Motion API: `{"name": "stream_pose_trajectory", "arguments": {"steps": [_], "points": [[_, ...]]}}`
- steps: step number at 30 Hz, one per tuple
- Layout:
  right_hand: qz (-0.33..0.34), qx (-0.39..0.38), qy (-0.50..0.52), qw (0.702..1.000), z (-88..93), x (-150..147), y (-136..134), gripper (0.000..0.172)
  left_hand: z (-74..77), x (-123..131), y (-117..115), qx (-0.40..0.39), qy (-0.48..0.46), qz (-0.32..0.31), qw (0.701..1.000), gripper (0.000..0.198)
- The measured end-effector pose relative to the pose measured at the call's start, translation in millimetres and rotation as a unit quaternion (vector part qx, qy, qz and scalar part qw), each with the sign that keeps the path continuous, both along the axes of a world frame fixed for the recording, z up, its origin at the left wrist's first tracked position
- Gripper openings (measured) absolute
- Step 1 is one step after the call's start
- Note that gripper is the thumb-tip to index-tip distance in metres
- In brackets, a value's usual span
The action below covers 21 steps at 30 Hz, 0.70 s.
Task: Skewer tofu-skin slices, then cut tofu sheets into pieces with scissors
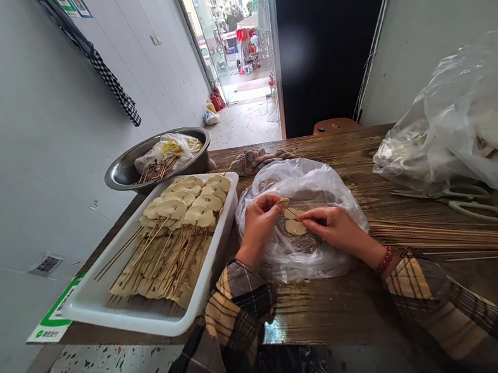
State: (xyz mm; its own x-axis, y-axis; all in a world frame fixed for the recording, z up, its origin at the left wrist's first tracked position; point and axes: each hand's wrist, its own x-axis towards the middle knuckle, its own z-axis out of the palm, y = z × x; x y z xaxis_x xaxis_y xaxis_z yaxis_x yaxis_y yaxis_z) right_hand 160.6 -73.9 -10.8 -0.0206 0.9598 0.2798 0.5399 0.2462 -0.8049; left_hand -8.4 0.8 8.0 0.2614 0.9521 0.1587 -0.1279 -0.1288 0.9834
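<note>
My left hand (258, 223) pinches a pale, round, thin slice (284, 201) between thumb and fingers, above an opened clear plastic bag (308, 265). From the right, my right hand (336, 230) grips a thin wooden skewer (292, 211) whose far end meets that slice; whether it has gone through I cannot tell. More pale slices (295, 227) lie in the bag below my fingers. Beside my left arm stands a white plastic tray (183, 321), piled with skewered slices (171, 208) whose sticks point toward me.
Loose skewers (460, 234) lie right of my right hand, near green-handled scissors (474, 208). A large clear bag (486, 112) sits at the right. Behind the tray is a metal basin (115, 176) with bagged skewers. A crumpled cloth (256, 160) lies beyond the opened bag.
</note>
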Motion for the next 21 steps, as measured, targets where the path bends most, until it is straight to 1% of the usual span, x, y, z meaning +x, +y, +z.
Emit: {"name": "stream_pose_trajectory", "arguments": {"steps": [3, 6, 11, 15, 21], "points": [[-0.001, 0.004, 0.0, 1.0, 0.0, 0.1, 0.1, 0.024, -2.1, 0.2, 0.9, -0.003, -0.001, -0.014, 1.0, 0.02], [0.001, 0.011, 0.005, 1.0, 0.9, 0.0, 0.0, 0.024, -4.1, -0.2, 1.8, -0.028, -0.03, -0.027, 0.999, 0.022], [0.012, 0.036, -0.004, 0.999, 3.8, -0.9, -1.4, 0.023, -5.1, -2.4, 2.0, -0.081, -0.085, -0.014, 0.993, 0.024], [0.015, 0.044, -0.002, 0.999, 5.7, -2.0, -2.7, 0.022, -4.9, -4.7, 2.3, -0.119, -0.088, -0.029, 0.988, 0.027], [0.018, 0.045, 0.002, 0.999, 6.4, -2.2, -4.0, 0.022, -6.0, -5.4, 1.7, -0.144, -0.103, -0.04, 0.983, 0.025]]}}
